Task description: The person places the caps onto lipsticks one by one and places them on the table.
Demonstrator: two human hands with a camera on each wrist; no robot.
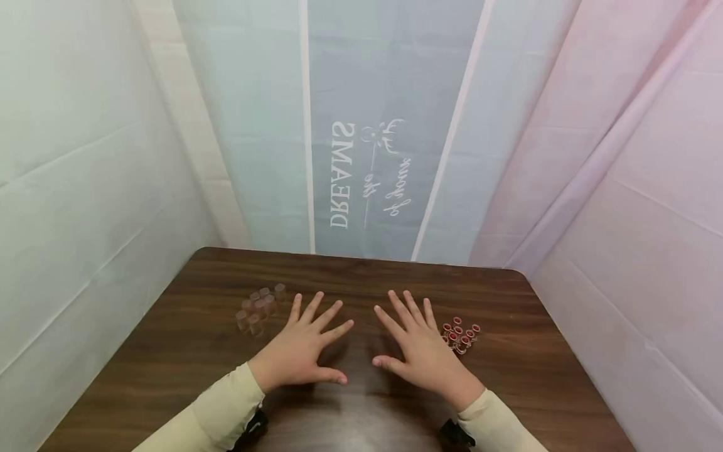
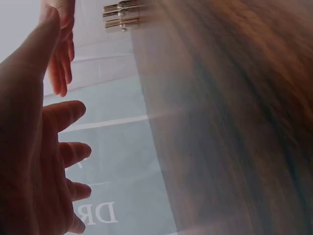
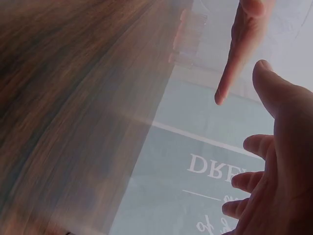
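My left hand (image 1: 302,351) is held over the table with fingers spread and palm down, holding nothing. Several small clear cylinders (image 1: 260,307) stand in a group just left of its fingertips; they also show faintly in the right wrist view as clear shapes (image 3: 188,39). Opposite it, my right hand (image 1: 423,355) hovers with spread fingers, thumb toward the left hand. Beside its outer edge several small metal pieces with round red tops (image 1: 460,333) are clustered, partly hidden by the hand. From the left wrist they appear as gold-coloured metal pieces (image 2: 122,17).
Both hands are over a dark wood-grain table (image 1: 361,276) with rounded far corners. Behind it hangs a grey-blue cloth (image 1: 384,75) with white lettering, and pale cloth walls (image 1: 73,157) close in both sides. Dark straps (image 1: 457,433) show at the wrists.
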